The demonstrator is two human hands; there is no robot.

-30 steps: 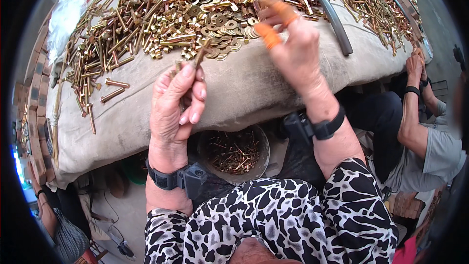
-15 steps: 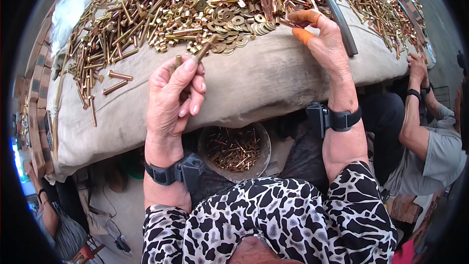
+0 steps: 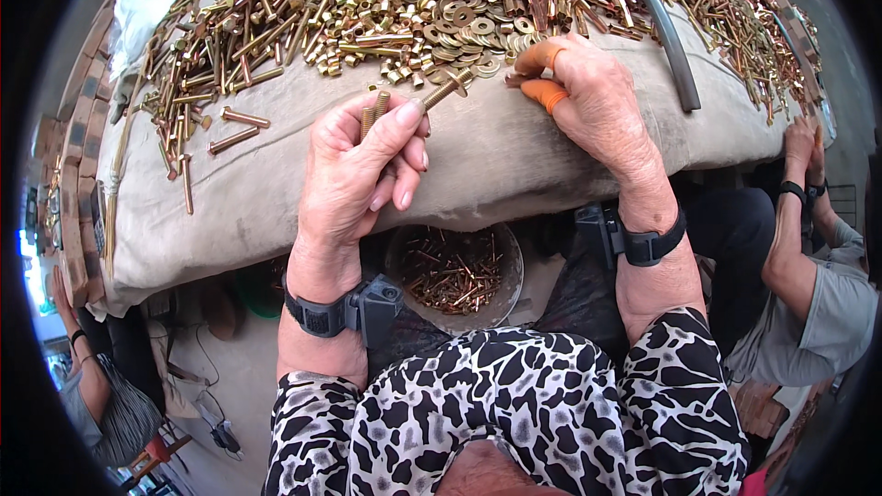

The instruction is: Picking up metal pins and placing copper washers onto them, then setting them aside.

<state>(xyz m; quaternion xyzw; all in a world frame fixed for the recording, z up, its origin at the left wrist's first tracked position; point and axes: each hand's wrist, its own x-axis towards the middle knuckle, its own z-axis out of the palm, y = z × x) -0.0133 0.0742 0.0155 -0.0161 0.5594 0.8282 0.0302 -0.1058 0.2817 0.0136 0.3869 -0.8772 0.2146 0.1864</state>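
Observation:
My left hand (image 3: 354, 161) is closed around several brass-coloured bolts. One bolt (image 3: 443, 94) slants up to the right between thumb and forefinger, with what looks like a flat washer (image 3: 459, 83) around it near its far end. Two threaded ends (image 3: 375, 110) rise behind the thumb. To the right, my right hand (image 3: 593, 106) wears orange finger covers (image 3: 544, 94) on thumb and forefinger. Those fingertips pinch a small copper-coloured piece (image 3: 513, 80), mostly hidden, a short way from the bolt. Beyond both hands lie loose washers (image 3: 464, 32) and short sleeves or nuts (image 3: 363, 9).
Bolts (image 3: 225, 46) heap up on the cloth-covered table (image 3: 230, 230). A grey tube (image 3: 675, 55) divides the piles at right. Below the table edge stands a bucket (image 3: 519, 285) holding bolts. Clear plastic (image 3: 152, 0) lies far left. Other people sit at right (image 3: 808, 312) and left (image 3: 119, 422).
My left hand has shifted right with the bolts. My right hand has come down and left from the pile, its pinched fingers now closer to the bolt's tip.

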